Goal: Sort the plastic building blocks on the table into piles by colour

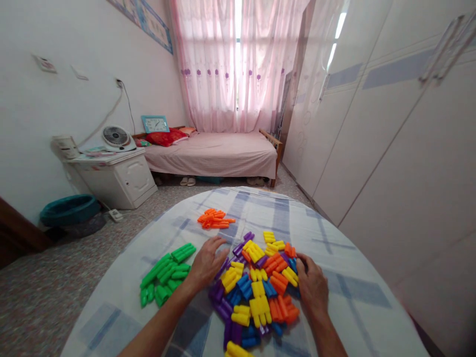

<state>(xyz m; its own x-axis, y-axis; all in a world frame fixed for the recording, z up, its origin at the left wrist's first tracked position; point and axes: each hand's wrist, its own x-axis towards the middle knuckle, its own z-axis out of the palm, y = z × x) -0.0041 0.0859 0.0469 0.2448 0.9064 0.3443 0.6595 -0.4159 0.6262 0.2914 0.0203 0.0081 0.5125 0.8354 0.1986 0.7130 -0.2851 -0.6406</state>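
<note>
A mixed heap of plastic blocks (256,292), yellow, orange, blue and purple, lies in front of me on a round table with a blue-checked cloth (334,238). My left hand (206,263) rests palm down at the heap's left edge, fingers stretched toward purple pieces. My right hand (312,285) lies at the heap's right edge, fingers curled against orange and blue blocks; whether it grips one is hidden. A sorted group of green blocks (167,272) sits left of my left hand. A small group of orange blocks (215,219) lies farther back.
Beyond the table a bed with a pink cover (215,153) stands under a curtained window. A white cabinet (119,178) with a fan is at the left, a teal basin (69,208) beside it. White wardrobe doors (390,124) line the right.
</note>
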